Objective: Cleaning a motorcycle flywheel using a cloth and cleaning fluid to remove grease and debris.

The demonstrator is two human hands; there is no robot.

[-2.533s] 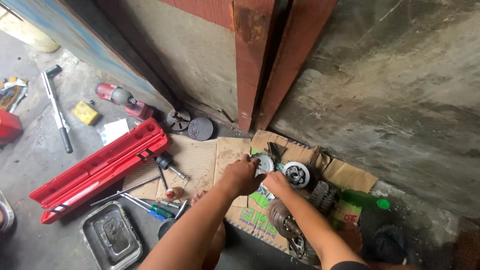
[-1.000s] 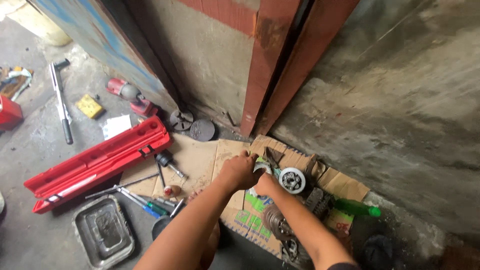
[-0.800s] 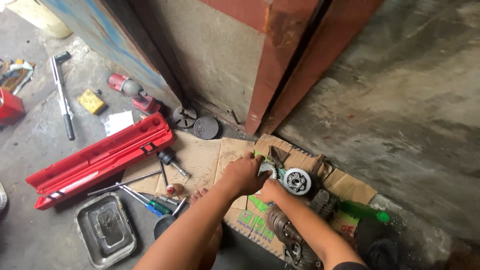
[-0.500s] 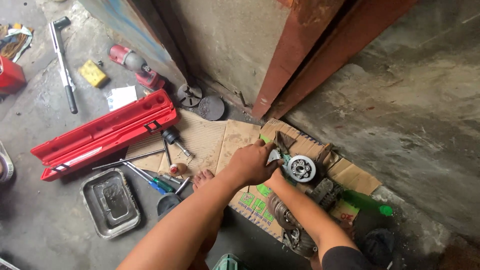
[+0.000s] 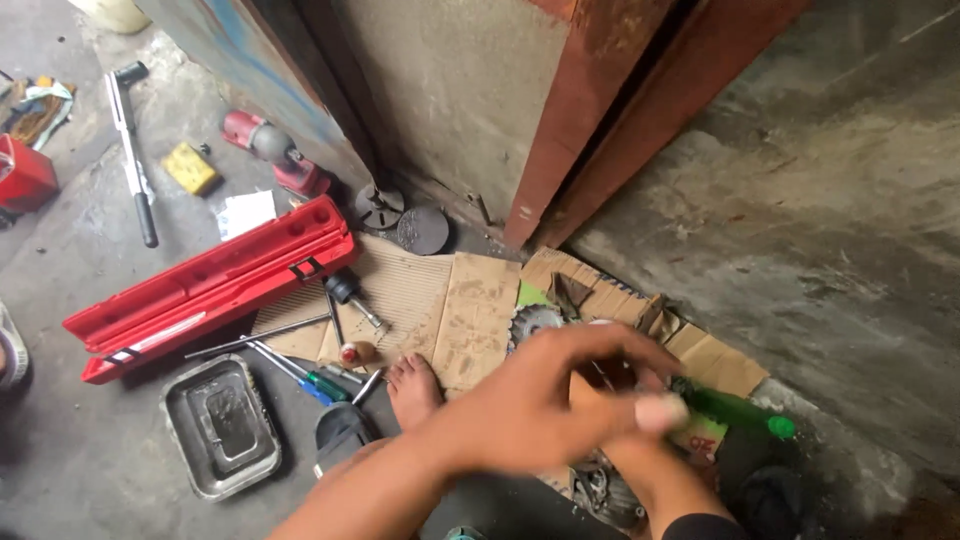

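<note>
Since half a second ago, our left hand point(image 5: 545, 400) has swept up and across toward the camera, so that it now blurs over the spot where the round silver part showed before, and our view has dropped closer to the cardboard point(image 5: 480, 310). We cannot tell whether the left hand is clenched or loose; its fingers look spread and it seems to hold nothing, but the blur hides the palm. Our right hand is almost wholly hidden behind it, with only the forearm point(image 5: 660, 480) showing, so its grasp cannot be judged either. A toothed sprocket point(image 5: 533, 322) peeks out just beyond the left hand's knuckles, lying on the cardboard, and a green bottle point(image 5: 735, 410) lies just beside our fingertips to the right. Our bare foot point(image 5: 413, 385) rests on the cardboard's near edge, close to the screwdrivers point(image 5: 300, 368) and a metal tray point(image 5: 222, 425). We judge that a fast sweep like this could knock the bottle over the cardboard's edge, or scrape our knuckles on the sprocket's teeth.
</note>
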